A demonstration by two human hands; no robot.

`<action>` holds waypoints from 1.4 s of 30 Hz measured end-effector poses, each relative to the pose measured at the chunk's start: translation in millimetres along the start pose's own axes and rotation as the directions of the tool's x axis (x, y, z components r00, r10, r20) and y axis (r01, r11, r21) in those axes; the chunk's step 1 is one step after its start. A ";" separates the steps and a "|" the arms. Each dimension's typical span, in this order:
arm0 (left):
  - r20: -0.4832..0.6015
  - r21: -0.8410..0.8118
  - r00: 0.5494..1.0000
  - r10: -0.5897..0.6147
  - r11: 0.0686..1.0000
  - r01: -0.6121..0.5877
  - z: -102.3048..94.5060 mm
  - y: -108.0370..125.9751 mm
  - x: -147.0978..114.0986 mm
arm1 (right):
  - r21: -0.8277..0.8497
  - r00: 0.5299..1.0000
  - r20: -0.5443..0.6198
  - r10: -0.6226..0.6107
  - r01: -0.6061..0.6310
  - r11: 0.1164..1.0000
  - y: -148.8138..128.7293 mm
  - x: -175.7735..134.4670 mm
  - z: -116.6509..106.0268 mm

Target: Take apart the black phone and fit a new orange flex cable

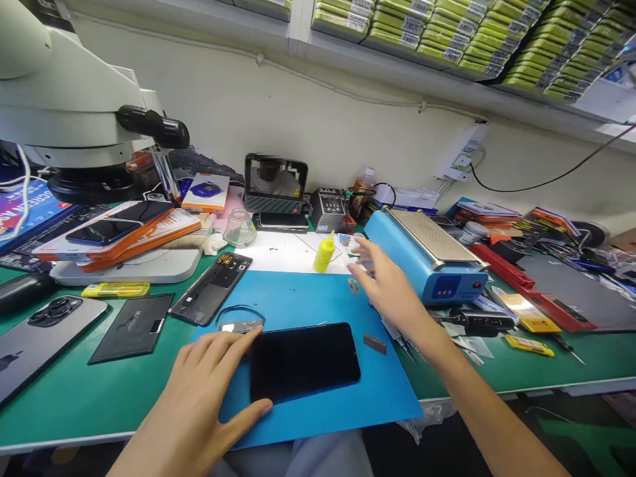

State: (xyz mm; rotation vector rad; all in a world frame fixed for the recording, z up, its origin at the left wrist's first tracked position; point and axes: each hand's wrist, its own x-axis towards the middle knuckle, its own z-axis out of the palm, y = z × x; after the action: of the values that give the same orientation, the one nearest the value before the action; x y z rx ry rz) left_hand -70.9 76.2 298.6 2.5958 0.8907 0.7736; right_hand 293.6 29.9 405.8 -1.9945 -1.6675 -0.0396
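**Two bare hands [209,371] over a black-screened phone [305,361] on a blue mat [328,424]**

The phone lies flat, dark face up, near the front of the mat, which is spread on a green counter [144,397]. The left hand [206,374] comes in from the lower left with its thumb and index finger spread wide, one tip at each left corner of the phone. They bracket that end; I cannot tell whether they grip it or only rest there.

The right hand [387,285] is raised beyond the phone, to its right. Its fingers [368,246] are parted and loosely curled, released, just beside a small yellow bottle [324,255] that stands upright on white paper [278,252] at the back of the mat. They appear apart from the bottle.

Near the left fingertips sits a small metal part [242,326], with a thin dark cable [241,307] curving behind it. Just right of the phone lies a short grey strip [375,344].

Farther left are a dark phone shell [212,289], set at a slant, and a flat black rectangular piece [132,329]. To the right, behind the right forearm, stands a blue machine [422,265] with a perforated metal top.
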 end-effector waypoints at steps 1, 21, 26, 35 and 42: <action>-0.020 0.022 1.000 0.006 1.000 -0.005 -1.3 1.1 1.0 | -0.077 0.999 -0.036 -0.039 0.036 0.996 -1.7 -20.1 -6.7; 0.116 -0.122 0.978 -0.171 0.975 0.185 -18.7 22.8 6.2 | -0.220 0.955 -0.066 -0.288 0.268 0.938 5.1 -91.6 -9.9; 0.145 -0.166 0.988 -0.059 0.983 0.083 -20.9 23.7 0.3 | -0.236 0.971 -0.107 -0.215 0.185 0.954 0.3 -103.3 2.0; 0.169 -0.026 0.985 -0.044 0.998 0.049 -31.4 20.6 2.5 | -0.259 0.969 -0.125 -0.215 0.177 0.949 6.3 -114.6 10.7; 0.120 0.107 0.992 -0.049 0.994 0.036 -34.2 20.4 7.2 | -0.217 0.942 -0.087 -0.324 0.299 0.929 16.5 -111.0 5.9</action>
State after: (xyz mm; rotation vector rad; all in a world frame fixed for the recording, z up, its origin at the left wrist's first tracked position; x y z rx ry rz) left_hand -75.9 68.4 338.0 2.6717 0.9701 0.5640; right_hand 280.8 -69.7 355.5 -1.8017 -1.9484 -0.4537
